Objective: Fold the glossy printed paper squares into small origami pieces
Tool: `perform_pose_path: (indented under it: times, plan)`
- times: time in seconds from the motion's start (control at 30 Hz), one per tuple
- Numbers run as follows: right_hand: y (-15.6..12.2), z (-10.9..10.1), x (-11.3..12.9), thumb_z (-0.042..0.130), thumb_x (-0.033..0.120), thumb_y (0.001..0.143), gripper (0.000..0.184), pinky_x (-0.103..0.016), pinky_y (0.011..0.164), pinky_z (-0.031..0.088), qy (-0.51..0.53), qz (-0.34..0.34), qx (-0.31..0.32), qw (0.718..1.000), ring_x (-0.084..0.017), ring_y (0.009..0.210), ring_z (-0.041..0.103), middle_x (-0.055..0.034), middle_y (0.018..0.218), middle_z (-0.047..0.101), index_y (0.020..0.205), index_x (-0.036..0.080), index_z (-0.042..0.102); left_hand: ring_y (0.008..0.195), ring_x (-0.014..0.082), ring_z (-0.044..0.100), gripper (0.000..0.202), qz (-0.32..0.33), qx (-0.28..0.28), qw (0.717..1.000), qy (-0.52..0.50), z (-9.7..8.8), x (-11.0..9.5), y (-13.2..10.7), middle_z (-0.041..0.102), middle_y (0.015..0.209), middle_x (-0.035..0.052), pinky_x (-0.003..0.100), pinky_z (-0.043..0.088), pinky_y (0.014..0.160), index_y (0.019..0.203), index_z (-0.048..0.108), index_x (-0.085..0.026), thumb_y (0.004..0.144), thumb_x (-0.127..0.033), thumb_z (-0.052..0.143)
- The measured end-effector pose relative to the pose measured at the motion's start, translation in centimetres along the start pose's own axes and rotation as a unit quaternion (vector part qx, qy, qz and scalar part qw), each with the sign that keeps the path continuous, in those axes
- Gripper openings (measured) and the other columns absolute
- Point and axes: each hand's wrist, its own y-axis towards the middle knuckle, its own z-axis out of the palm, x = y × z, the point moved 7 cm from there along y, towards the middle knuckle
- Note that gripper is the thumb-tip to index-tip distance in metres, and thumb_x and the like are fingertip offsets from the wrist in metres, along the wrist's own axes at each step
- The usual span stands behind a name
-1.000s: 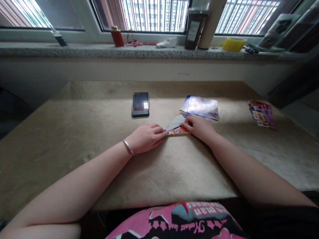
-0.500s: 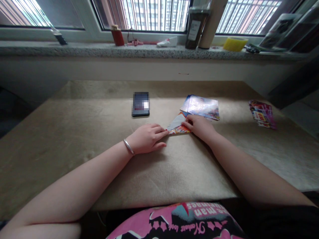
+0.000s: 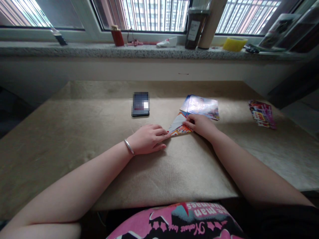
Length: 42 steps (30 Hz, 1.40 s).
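On the tan counter (image 3: 94,116), glossy sheets (image 3: 202,105) are laid. Just nearer, between the left grip (image 3: 149,139), loosely spread against one corner, and the right grip (image 3: 202,126), by which the opposite side is pinched, a folded paper (image 3: 177,122) is held.

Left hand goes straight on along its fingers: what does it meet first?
The paper: the left hand's fingertips already appear to touch its left corner. Past that, the right hand looks next in line, though exact heights are hard to judge.
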Motion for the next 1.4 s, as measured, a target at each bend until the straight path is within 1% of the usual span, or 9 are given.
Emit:
perform_pose_path:
  times: [0.1, 0.2, 0.27, 0.43, 0.5, 0.73, 0.93, 1.03, 1.4]
  plan:
    - [-0.1, -0.6, 0.6, 0.058, 0.035, 0.082, 0.017, -0.029, 0.057, 0.036, -0.012, -0.028, -0.053, 0.998, -0.017, 0.066, 0.054, -0.0032, 0.075, 0.064, 0.074, 0.021, 0.060, 0.100, 0.0226, 0.057, 0.041, -0.001, 0.003, 1.000, 0.005, 0.0, -0.1, 0.1, 0.062, 0.115, 0.0105, 0.036, 0.049, 0.082, 0.127, 0.053, -0.016, 0.093, -0.037, 0.047]
    - [-0.7, -1.7, 2.0, 0.057, 0.031, 0.083, 0.014, -0.033, 0.072, 0.042, -0.040, -0.103, -0.139, 0.984, -0.022, 0.083, 0.056, -0.0083, 0.090, 0.065, 0.084, 0.019, 0.063, 0.098, 0.0219, 0.057, 0.040, -0.002, -0.001, 1.000, 0.007, 0.0, 0.0, 0.1, 0.063, 0.114, 0.0099, 0.035, 0.049, 0.082, 0.127, 0.053, -0.017, 0.092, -0.036, 0.048]
    - [-1.3, -2.1, 3.2, 0.055, 0.033, 0.086, 0.018, -0.038, 0.081, 0.041, -0.071, -0.157, -0.165, 0.971, -0.024, 0.090, 0.054, -0.0097, 0.093, 0.065, 0.087, 0.019, 0.066, 0.098, 0.0216, 0.058, 0.039, -0.004, -0.002, 1.000, 0.004, 0.0, 0.0, 0.1, 0.063, 0.114, 0.0099, 0.035, 0.049, 0.082, 0.126, 0.053, -0.018, 0.092, -0.036, 0.049]
    - [-3.1, -0.8, 6.8, 0.051, 0.037, 0.089, 0.023, -0.039, 0.094, 0.034, -0.085, -0.331, -0.096, 0.935, -0.022, 0.095, 0.053, -0.0046, 0.088, 0.068, 0.083, 0.022, 0.067, 0.098, 0.0206, 0.058, 0.039, 0.002, -0.015, 1.000, -0.005, 0.1, 0.1, 0.0, 0.064, 0.111, 0.0094, 0.034, 0.049, 0.084, 0.128, 0.052, -0.018, 0.092, -0.033, 0.049]
    - [-3.6, -0.4, 7.7, 0.050, 0.037, 0.090, 0.023, -0.038, 0.094, 0.034, -0.085, -0.364, -0.078, 0.924, -0.021, 0.093, 0.053, -0.0037, 0.085, 0.068, 0.082, 0.022, 0.067, 0.097, 0.0202, 0.058, 0.038, 0.005, -0.020, 1.000, -0.006, 0.1, 0.1, 0.0, 0.064, 0.110, 0.0089, 0.034, 0.049, 0.084, 0.128, 0.052, -0.018, 0.092, -0.031, 0.048]
    - [-2.8, 0.4, 7.3, 0.054, 0.037, 0.087, 0.021, -0.036, 0.087, 0.034, -0.068, -0.300, -0.039, 0.951, -0.019, 0.082, 0.054, -0.0033, 0.080, 0.065, 0.078, 0.020, 0.063, 0.096, 0.0193, 0.058, 0.037, 0.018, -0.041, 0.999, -0.012, 0.1, 0.2, -0.1, 0.065, 0.109, 0.0082, 0.034, 0.051, 0.083, 0.129, 0.052, -0.019, 0.093, -0.027, 0.046]
    - [-2.0, 0.6, 6.5, 0.050, 0.036, 0.088, 0.023, -0.038, 0.089, 0.032, -0.088, -0.235, -0.051, 0.967, -0.022, 0.089, 0.051, -0.0045, 0.086, 0.066, 0.076, 0.020, 0.061, 0.093, 0.0172, 0.060, 0.029, 0.024, -0.047, 0.998, -0.024, -0.3, 0.1, 0.1, 0.067, 0.104, 0.0082, 0.031, 0.052, 0.081, 0.114, 0.063, -0.018, 0.094, -0.022, 0.042]
    - [-1.7, 1.0, 6.1, 0.052, 0.038, 0.086, 0.023, -0.037, 0.086, 0.032, -0.092, -0.211, -0.046, 0.972, -0.023, 0.088, 0.052, -0.0053, 0.085, 0.065, 0.075, 0.020, 0.060, 0.092, 0.0174, 0.061, 0.029, 0.025, -0.045, 0.998, -0.019, -0.3, 0.1, 0.1, 0.067, 0.104, 0.0087, 0.031, 0.052, 0.079, 0.114, 0.062, -0.018, 0.093, -0.020, 0.042]
    - [-1.0, 1.4, 5.5, 0.056, 0.035, 0.084, 0.020, -0.034, 0.075, 0.032, -0.080, -0.189, -0.047, 0.978, -0.022, 0.083, 0.051, -0.0058, 0.083, 0.065, 0.072, 0.020, 0.059, 0.087, 0.0161, 0.063, 0.030, 0.011, -0.045, 0.999, 0.015, -0.4, 0.1, 0.2, 0.068, 0.097, 0.0070, 0.028, 0.052, 0.075, 0.115, 0.061, -0.018, 0.091, -0.019, 0.043]
